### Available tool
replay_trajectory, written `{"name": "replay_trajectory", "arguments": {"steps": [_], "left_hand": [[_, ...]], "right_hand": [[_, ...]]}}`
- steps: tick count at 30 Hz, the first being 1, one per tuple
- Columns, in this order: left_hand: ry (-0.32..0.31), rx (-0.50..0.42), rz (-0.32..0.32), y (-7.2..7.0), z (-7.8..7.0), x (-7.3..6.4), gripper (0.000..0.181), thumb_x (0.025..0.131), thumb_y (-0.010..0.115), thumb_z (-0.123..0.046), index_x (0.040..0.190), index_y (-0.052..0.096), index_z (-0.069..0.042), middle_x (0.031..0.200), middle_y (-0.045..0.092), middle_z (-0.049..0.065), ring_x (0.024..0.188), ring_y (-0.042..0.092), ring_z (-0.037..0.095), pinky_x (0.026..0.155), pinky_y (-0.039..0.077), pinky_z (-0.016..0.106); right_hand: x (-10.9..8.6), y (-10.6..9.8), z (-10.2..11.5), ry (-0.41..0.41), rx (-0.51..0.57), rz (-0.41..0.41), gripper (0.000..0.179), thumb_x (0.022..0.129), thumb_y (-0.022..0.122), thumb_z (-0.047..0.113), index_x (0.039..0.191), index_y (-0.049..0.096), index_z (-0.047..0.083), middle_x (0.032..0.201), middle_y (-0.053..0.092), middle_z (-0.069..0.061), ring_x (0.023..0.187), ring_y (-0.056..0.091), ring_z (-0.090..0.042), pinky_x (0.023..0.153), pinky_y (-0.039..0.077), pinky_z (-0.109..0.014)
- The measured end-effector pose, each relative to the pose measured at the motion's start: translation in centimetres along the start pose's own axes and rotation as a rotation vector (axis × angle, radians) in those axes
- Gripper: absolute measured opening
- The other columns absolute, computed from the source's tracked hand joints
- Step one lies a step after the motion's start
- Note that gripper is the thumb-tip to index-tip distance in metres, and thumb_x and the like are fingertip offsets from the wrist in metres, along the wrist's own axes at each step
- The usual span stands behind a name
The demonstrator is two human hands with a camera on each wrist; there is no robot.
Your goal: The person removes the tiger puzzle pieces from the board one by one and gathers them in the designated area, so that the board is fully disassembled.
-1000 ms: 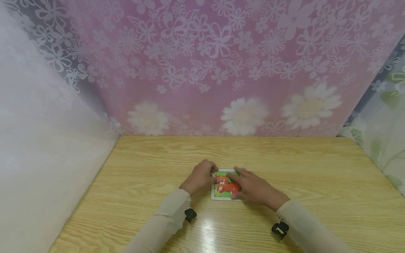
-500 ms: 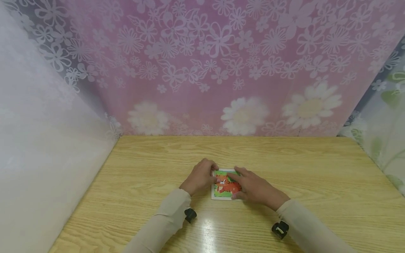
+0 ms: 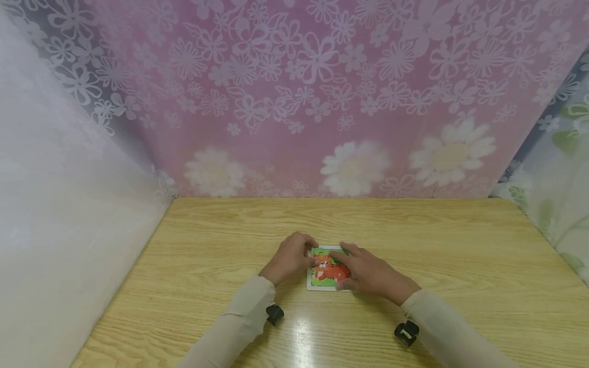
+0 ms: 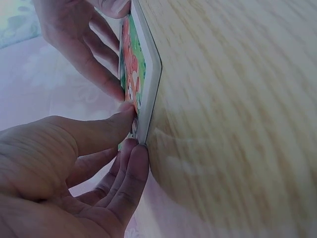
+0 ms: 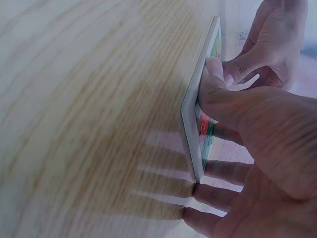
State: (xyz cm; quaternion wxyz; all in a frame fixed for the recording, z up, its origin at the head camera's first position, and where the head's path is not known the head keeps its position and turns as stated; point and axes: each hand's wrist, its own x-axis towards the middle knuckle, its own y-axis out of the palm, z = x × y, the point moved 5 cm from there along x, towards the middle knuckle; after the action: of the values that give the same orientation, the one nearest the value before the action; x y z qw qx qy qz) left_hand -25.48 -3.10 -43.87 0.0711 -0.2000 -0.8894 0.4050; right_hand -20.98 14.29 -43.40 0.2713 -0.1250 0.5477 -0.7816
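A small square jigsaw puzzle (image 3: 329,278) shows an orange striped tiger on green, inside a white frame, and lies flat on the table. At its left side is my left hand (image 3: 290,258); the thumb touches the picture and the bent fingers (image 4: 136,168) meet the frame's edge at the upper left corner. My right hand (image 3: 372,273) rests across the right part, fairly straight fingers spread over the picture and far edge, thumb (image 5: 213,74) on the near side. It hides the puzzle's right edge. Whether a loose piece sits under the left fingertips is hidden.
The wood-grain table (image 3: 230,225) extends around the puzzle on all sides. A pink floral curtain (image 3: 294,102) hangs along its back edge, with pale cloth (image 3: 69,204) at the left and leafy cloth (image 3: 561,204) at the right. Black straps sit on both wrists.
Both hands stay nearly where they were. The green part at the puzzle's upper left corner, by the left fingertips, looks very slightly shifted.
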Motion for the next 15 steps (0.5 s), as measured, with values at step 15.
{"name": "replay_trajectory", "arguments": {"steps": [15], "left_hand": [[0.017,-0.11,-0.033,-0.49,0.29,-0.63,0.011,0.102,0.063,-0.011,0.11,0.07,-0.011,0.1,0.071,0.003,0.09,0.065,0.015,0.076,0.054,0.034]], "right_hand": [[0.0,0.02,0.03,0.016,-0.001,-0.01,0.077,0.087,0.079,0.038,0.148,0.049,0.002,0.153,0.035,-0.033,0.136,0.039,-0.055,0.101,0.043,-0.064]]}}
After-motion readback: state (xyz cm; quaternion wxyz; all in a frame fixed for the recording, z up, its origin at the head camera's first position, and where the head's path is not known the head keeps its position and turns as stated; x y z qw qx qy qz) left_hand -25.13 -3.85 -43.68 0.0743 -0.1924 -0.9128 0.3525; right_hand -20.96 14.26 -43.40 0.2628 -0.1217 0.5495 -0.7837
